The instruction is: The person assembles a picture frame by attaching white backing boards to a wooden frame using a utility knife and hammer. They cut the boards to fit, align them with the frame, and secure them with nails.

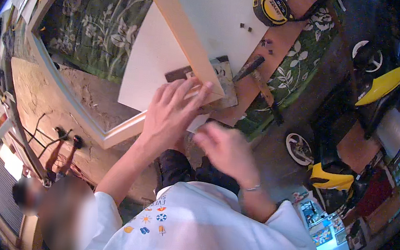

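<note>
A large pale wooden frame [172, 22] lies tilted across the work area, one mitred corner close in front of me. My left hand [170, 109] is closed over that corner, its fingers laid across the frame's edge. Under the corner is a flat, worn metal-and-wood piece [230, 96], partly hidden by the frame and hand. My right hand [226, 152] is just right of and nearer than the left, smeared by motion with its fingers curled; whether anything is in it cannot be made out. A hammer [264, 90] with a dark head lies to the right of the corner.
A white board [212, 9] lies beneath the frame. A yellow-and-black tape measure [271, 8] and small dark pieces [246, 28] rest at the far right, over flower-patterned green cloth [291, 68]. A yellow-and-black wheeled vehicle [333, 178] stands right. Another person [62, 208] sits lower left.
</note>
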`<state>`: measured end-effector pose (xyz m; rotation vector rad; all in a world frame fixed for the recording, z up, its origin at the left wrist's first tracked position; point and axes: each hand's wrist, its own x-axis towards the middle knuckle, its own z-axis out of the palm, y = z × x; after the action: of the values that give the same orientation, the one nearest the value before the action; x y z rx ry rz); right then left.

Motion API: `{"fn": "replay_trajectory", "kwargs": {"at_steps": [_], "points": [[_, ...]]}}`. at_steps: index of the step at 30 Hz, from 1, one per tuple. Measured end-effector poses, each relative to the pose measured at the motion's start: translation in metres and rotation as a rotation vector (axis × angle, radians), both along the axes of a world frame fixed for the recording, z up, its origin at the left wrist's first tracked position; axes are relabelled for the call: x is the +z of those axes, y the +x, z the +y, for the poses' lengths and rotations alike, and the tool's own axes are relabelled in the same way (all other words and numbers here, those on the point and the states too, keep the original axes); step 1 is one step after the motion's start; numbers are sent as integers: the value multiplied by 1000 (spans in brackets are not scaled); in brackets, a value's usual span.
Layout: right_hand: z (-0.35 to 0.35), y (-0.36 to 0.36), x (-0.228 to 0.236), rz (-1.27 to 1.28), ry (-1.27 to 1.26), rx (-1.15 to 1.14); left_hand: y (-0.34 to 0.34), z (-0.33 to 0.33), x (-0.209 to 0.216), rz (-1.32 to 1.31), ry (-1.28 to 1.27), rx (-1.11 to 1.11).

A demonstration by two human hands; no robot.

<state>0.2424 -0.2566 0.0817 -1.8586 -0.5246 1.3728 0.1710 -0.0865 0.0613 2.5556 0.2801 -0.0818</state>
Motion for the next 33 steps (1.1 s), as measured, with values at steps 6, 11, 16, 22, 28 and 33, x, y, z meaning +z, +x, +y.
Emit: {"fn": "replay_trajectory", "kwargs": {"at_steps": [6,11,16,22,28,33], "points": [[-5,123,-1,-799,201,21,-24,-23,-32,-151,152,123],[26,112,-25,-1023,370,412,-21,-36,-43,-135,327,181],[32,98,-22,-972,98,408,-26,-45,-53,-177,387,221],[43,103,-18,-847,-86,442,-22,-46,-49,-195,448,187],[49,121,-18,-855,55,396,-21,-44,-44,-116,510,160],[66,173,-33,-1169,302,77,-21,-45,-42,-159,388,201]]}}
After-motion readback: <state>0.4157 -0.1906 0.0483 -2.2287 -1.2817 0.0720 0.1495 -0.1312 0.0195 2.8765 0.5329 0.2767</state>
